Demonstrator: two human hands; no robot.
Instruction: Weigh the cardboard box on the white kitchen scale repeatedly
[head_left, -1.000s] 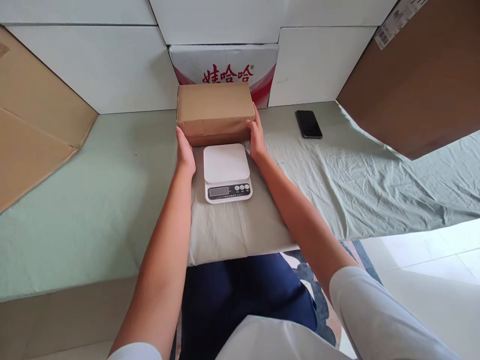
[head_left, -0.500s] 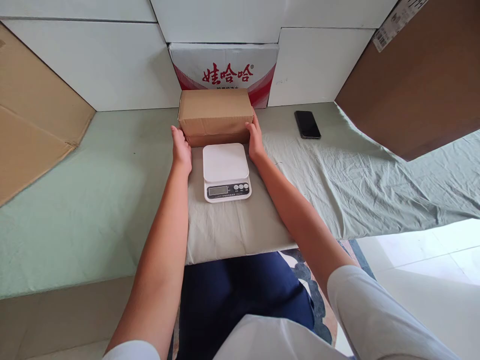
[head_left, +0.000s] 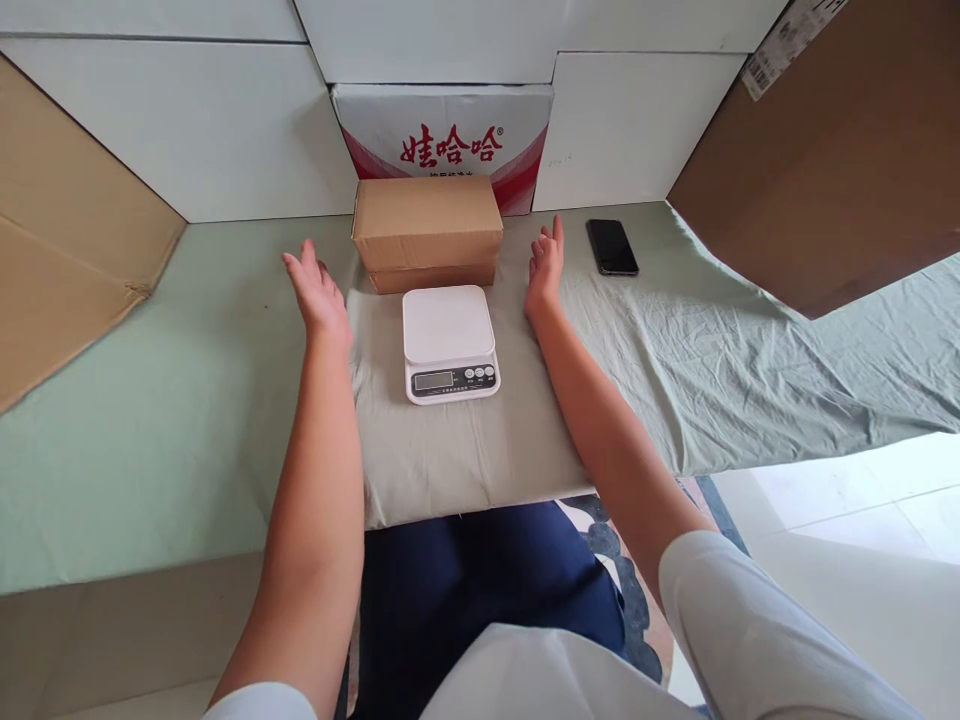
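A brown cardboard box [head_left: 427,232] is observed lying flat on the cloth-covered surface [head_left: 675,340], just behind a white kitchen scale [head_left: 448,342] and in front of a red-and-white printed carton [head_left: 442,135]. The left hand [head_left: 318,292] is held clear of the box on its left, fingers spread and empty. The right hand [head_left: 545,267] is held apart on its right, fingers likewise open, nothing gripped. 1 black phone [head_left: 612,246] is noted face up beyond the right hand.

Bright, even daylight (edges bowed), sharp
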